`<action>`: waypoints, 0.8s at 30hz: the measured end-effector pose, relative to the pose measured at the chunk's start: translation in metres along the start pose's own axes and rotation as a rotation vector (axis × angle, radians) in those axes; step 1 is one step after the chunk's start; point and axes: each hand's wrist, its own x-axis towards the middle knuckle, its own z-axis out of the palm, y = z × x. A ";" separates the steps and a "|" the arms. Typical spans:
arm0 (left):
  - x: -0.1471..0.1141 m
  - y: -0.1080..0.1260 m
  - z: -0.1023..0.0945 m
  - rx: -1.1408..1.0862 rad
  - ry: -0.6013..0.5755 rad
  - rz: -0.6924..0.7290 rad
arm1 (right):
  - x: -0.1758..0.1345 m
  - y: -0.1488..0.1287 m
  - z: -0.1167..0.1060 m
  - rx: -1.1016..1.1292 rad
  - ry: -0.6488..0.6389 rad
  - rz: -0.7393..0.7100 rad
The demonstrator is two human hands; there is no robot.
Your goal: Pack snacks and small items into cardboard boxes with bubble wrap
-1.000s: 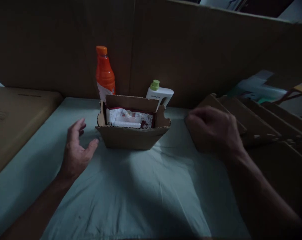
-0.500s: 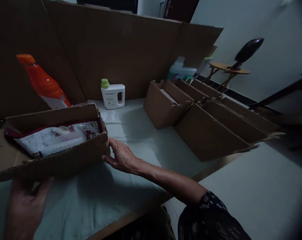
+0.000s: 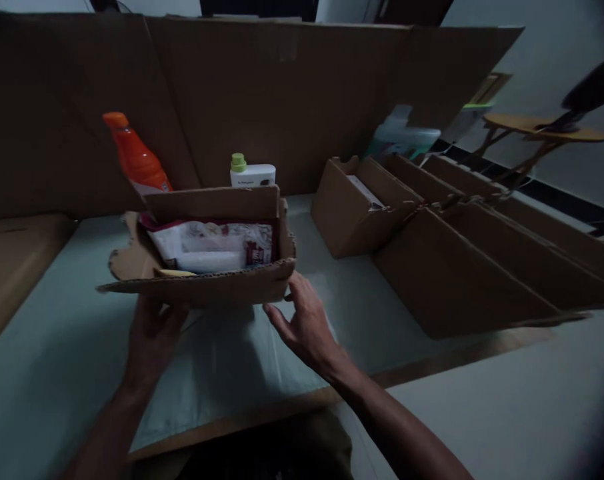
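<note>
So the open box [image 3: 222,290] is right up front over the pale green cloth [image 3: 97,313], gripped between both hands. Left hand [image 3: 152,340] is under its near side, most of the fingers out of sight. Right hand [image 3: 307,320] has the right near corner, thumb apart from the fingers, tips kinda tucked away. Can't tell if the bottom's fully off the cloth.

Inside the box there's a shiny white-and-dark-red bag [image 3: 217,240], print too blurry to read, plus a yellow sliver [image 3: 177,273] mostly hidden by the near wall. Behind the box, an orange bottle [image 3: 137,157] and a white bottle [image 3: 255,175] with a green cap both lose their lower ends.

Right of the box are more cardboard boxes [image 3: 452,280], with a see-through bluish bottle [image 3: 399,137] half hidden behind them. Far right of it, some dark thing [image 3: 597,83] gets cut off by the picture edge.
</note>
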 end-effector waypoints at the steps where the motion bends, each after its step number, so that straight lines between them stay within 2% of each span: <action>1: 0.002 0.005 -0.003 0.017 0.017 0.020 | 0.003 -0.003 0.002 0.016 -0.012 -0.003; 4: 0.004 0.009 0.005 0.069 -0.038 0.004 | 0.002 0.001 -0.007 -0.012 -0.009 0.030; 6: 0.000 0.004 0.028 0.080 -0.160 -0.035 | -0.014 0.015 -0.028 -0.070 0.039 0.084; 10: -0.018 -0.010 0.105 0.025 -0.492 -0.070 | -0.082 0.045 -0.084 -0.209 0.197 0.262; 13: -0.026 -0.015 0.168 -0.019 -0.759 -0.042 | -0.139 0.055 -0.109 -0.307 0.319 0.408; 15: -0.029 -0.016 0.203 0.026 -0.885 0.021 | -0.170 0.056 -0.111 -0.338 0.403 0.483; 16: -0.031 -0.017 0.218 0.078 -0.891 0.047 | -0.183 0.056 -0.107 -0.334 0.433 0.503; 18: -0.039 -0.020 0.238 0.191 -0.815 0.070 | -0.202 0.056 -0.095 -0.293 0.454 0.514; 20: -0.053 -0.024 0.248 0.235 -0.745 0.082 | -0.214 0.057 -0.080 -0.247 0.446 0.521; 24: -0.081 -0.031 0.256 0.172 -0.855 0.144 | -0.217 0.070 -0.064 -0.195 0.465 0.535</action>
